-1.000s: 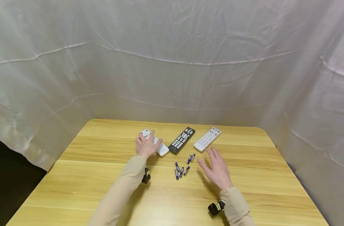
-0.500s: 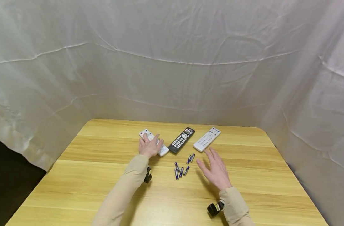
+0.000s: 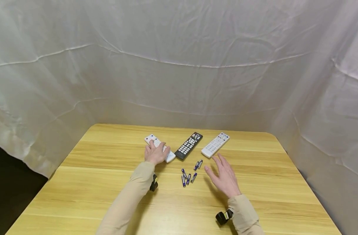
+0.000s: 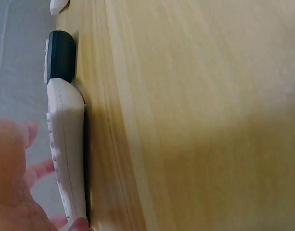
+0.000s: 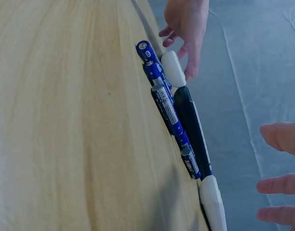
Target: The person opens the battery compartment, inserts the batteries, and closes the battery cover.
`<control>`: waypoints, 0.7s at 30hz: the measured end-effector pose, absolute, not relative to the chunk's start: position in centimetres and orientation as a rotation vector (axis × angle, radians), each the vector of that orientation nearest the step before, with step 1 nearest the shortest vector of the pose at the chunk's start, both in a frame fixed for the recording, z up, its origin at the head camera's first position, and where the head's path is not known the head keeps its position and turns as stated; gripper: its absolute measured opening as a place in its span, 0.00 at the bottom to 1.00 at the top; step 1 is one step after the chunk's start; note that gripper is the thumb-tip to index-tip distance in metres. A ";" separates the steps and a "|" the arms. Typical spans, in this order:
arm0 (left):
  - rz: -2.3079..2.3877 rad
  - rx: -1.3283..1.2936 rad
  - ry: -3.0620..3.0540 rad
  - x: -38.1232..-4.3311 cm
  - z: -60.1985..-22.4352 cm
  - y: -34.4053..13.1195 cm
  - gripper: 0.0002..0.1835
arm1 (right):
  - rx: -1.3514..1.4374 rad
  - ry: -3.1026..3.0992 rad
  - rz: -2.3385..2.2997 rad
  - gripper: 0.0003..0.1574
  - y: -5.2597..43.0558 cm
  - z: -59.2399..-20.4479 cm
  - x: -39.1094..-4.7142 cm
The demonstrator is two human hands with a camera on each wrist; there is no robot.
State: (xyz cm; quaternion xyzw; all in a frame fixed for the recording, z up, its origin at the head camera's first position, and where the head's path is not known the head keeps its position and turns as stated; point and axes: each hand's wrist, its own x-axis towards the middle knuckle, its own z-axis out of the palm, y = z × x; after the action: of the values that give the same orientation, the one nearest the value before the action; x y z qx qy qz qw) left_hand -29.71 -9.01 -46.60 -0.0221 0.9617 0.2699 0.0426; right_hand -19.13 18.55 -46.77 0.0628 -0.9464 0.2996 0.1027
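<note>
My left hand (image 3: 156, 153) lies over the left white remote control (image 3: 170, 157), covering its middle. In the left wrist view, fingertips touch the button face and far end of this remote (image 4: 68, 139), while the thumb (image 4: 29, 132) stands off it. My right hand (image 3: 225, 176) hovers with fingers spread, holding nothing. It is near the lower end of the second white remote control (image 3: 216, 145). Between the two white ones lies a black remote control (image 3: 189, 146), buttons up. Several blue and silver batteries (image 3: 189, 179) lie loose between my hands, also seen in the right wrist view.
Everything lies on a wooden table (image 3: 79, 192) with light striped grain. A grey-white curtain (image 3: 179, 81) hangs behind it and along both sides. The black remote's lower end is right beside the left white remote. A dark area (image 3: 11, 192) shows past the table's left side.
My left hand has shifted slightly right along the left white remote, and its fingers have changed position on it. My right hand, the other remotes and the batteries are practically where they were.
</note>
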 end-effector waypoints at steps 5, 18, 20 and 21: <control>0.841 -0.075 2.952 -29.7 -46.7 -9.1 0.29 | 0.187 -2.795 0.879 0.39 18.5 -46.8 -19.1; 0.870 -0.116 2.961 -29.5 -47.0 -9.7 0.22 | 0.193 -2.793 0.871 0.39 18.6 -47.1 -19.4; 0.862 -0.125 2.966 -29.5 -46.9 -9.8 0.20 | 0.194 -2.794 0.870 0.38 18.6 -47.1 -19.4; 0.859 -0.128 2.967 -29.5 -46.9 -9.8 0.19 | 0.194 -2.795 0.870 0.38 18.6 -47.2 -19.4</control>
State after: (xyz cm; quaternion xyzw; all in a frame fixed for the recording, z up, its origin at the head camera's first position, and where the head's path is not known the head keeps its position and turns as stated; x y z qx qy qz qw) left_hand -29.46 -9.81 -46.89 -0.0413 0.9594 0.2778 0.0252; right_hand -19.40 18.63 -47.16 0.0657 -0.9476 0.2950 0.1038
